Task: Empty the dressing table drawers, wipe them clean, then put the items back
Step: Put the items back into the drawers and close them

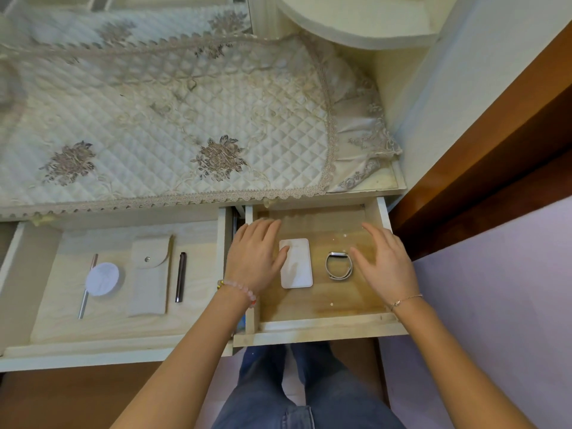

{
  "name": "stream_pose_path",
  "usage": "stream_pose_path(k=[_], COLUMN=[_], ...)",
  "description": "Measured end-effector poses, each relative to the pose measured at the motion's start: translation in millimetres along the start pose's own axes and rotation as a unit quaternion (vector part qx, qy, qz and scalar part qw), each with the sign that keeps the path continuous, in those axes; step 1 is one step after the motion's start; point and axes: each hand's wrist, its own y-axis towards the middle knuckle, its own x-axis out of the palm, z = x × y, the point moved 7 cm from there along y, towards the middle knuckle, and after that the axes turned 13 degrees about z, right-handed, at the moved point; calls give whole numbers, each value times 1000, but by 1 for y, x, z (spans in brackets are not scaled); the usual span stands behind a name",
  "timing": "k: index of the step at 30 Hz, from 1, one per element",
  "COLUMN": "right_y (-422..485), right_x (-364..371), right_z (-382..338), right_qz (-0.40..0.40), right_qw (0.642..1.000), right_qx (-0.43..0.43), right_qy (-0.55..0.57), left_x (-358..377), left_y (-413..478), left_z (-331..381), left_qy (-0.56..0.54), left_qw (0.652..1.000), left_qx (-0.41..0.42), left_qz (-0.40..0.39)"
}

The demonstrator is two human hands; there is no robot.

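Across the dressing table top, a quilted cream cover with lace trim and embroidered flowers. Below its front edge, two drawers pulled out side by side: the wide left drawer, pale wood inside, and the narrower right drawer, floor darker and blotchy.

Over the right drawer, both hands, palms down. Flat with fingers straight, the left hand, thumb lying on the left edge of a white rounded slab — gripping nothing. Likewise spread and relaxed, the right hand, holding nothing, just beside a wristwatch; resting on the drawer floor or hovering above it, impossible to tell.

In the middle of the left drawer, a beige snap-flap pouch. Left of it a round white pad, sitting on top of a slim metallic stick. Just right of the pouch, a dark pen, lying front to back.

In the right drawer, slab and wristwatch near each other but apart — strap looped closed.

On the left wrist a pink bead bracelet; on the right, a thin chain.
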Motion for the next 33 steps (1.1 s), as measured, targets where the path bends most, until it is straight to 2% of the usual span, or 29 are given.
stream_pose_path(k=[8,17,29,31,33], right_y=[-13,-31,-107,-126,-147], right_x=[-23,-28,-19,-8,5], right_z=[-24,-32,-57,-54,-41], right_qz=[43,59,69,59,51], right_qw=[997,992,994,997,998], right_qx=[-68,-111,-80,-49,22], right_qy=[13,8,4,10,35], left_x=[-32,-48,-86,-89,-89], left_y=[-12,-33,-95,-106,-117], left_z=[1,2,-21,-22,-21], left_qy=[67,78,75,70,62], left_qw=[997,995,995,995,995], left_qx=[15,-9,7,15,24], left_qz=[37,65,70,69,67])
